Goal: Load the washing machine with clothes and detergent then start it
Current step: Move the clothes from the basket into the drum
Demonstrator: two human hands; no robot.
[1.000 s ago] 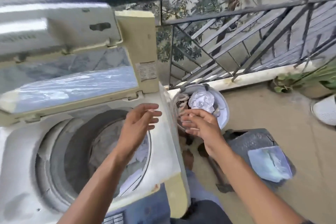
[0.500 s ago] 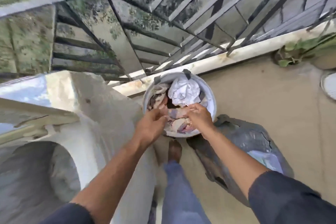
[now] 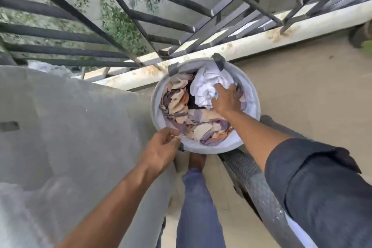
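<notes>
Looking straight down here at a round white laundry basket [image 3: 252, 94] sitting on the balcony floor [image 3: 302, 90], right by the floor's edge under the dark metal railing [image 3: 141, 16]. It's stuffed with a patterned purple and cream cloth [image 3: 187, 119] on the near side and a crumpled white garment [image 3: 205, 86] at the far side. The right hand [image 3: 226, 99] is down on the white garment, fingers spread into it. The left hand [image 3: 161, 148] is at the basket's near rim, pinching the edge of the patterned cloth. The washing machine [image 3: 70, 127] stands just left of the basket. A blue trouser leg [image 3: 198, 207] and a foot show below.
</notes>
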